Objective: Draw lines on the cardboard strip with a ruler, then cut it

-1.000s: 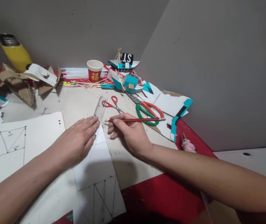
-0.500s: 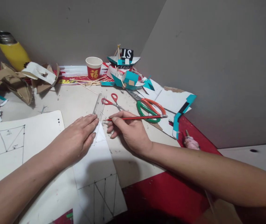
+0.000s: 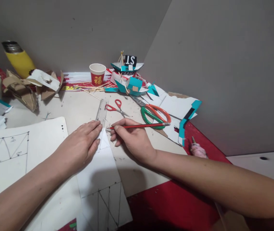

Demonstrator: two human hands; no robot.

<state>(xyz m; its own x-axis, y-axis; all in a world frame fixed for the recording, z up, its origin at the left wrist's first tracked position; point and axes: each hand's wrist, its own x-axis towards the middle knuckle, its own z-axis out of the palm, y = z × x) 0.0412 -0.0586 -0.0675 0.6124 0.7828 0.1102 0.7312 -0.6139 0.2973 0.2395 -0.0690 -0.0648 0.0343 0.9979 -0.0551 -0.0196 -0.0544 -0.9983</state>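
My left hand (image 3: 84,141) lies flat with its fingers stretched out, pressing a clear ruler (image 3: 101,110) onto a strip of white paper (image 3: 98,173). Part of the ruler is hidden under the fingers. A red pencil (image 3: 139,125) is pinched in my right hand (image 3: 134,138), its tip low beside the ruler's right edge; I cannot tell whether it touches the paper. Dark lines and dots form slanted shapes on the near end of the strip. Small red-handled scissors (image 3: 117,108) lie open just beyond my right hand.
Large scissors (image 3: 154,116) with green and orange handles lie on cut card at the right. Behind stand a paper cup (image 3: 97,74), thin sticks and small card boats (image 3: 130,86). A yellow bottle (image 3: 21,62) and cardboard pieces (image 3: 21,89) are at the left, above a marked sheet (image 3: 43,134).
The view has shifted slightly, so everything sits a little lower in the picture. Both hands keep nearly the same pose on the ruler and pencil.
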